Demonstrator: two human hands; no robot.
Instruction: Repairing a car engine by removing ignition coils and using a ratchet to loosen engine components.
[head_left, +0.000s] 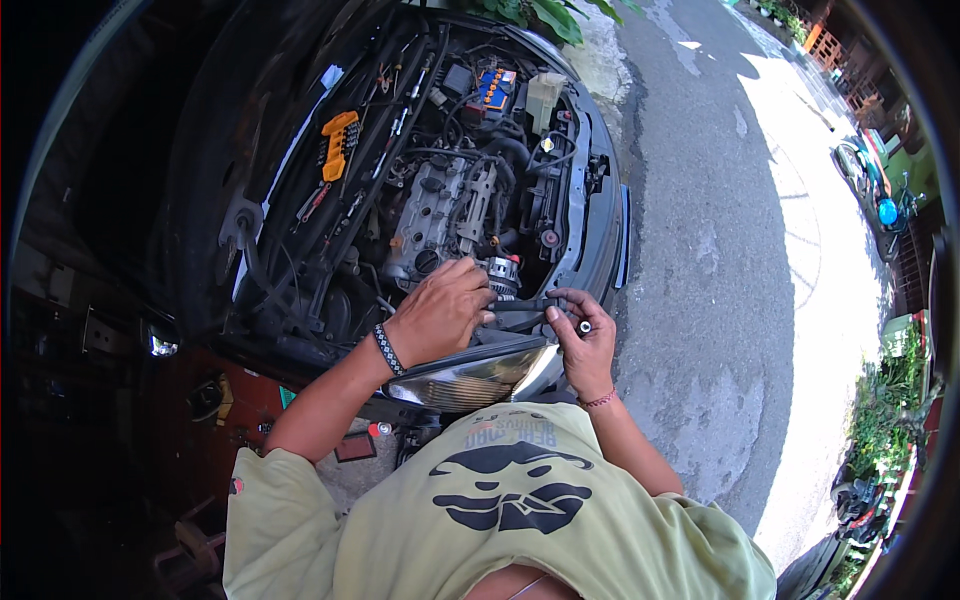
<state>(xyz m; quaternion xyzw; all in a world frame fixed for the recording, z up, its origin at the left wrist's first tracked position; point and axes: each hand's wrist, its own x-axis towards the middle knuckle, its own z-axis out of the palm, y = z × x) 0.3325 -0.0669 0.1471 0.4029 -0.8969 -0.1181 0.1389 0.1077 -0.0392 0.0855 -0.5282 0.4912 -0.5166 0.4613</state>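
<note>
Over the front of an open engine bay, my left hand point(445, 310) is closed, its fingertips pinched at one end of a black rod-shaped piece point(522, 304). My right hand point(582, 345) grips the other end between thumb and fingers. A short silver socket-like end point(585, 327) sticks out from the right palm; the rest of it is hidden. Whether it joins the black piece, I cannot tell. Just beyond the hands lies the silver alternator point(503, 275), and the grey engine cover point(432, 215) is to its left.
A yellow bit holder point(339, 146) and a red-handled tool point(314, 202) rest on the ledge below the raised hood point(215, 120). The battery point(495, 90) sits at the far end. A headlight point(470, 383) is close to my body. Asphalt road point(710, 250) runs along the right.
</note>
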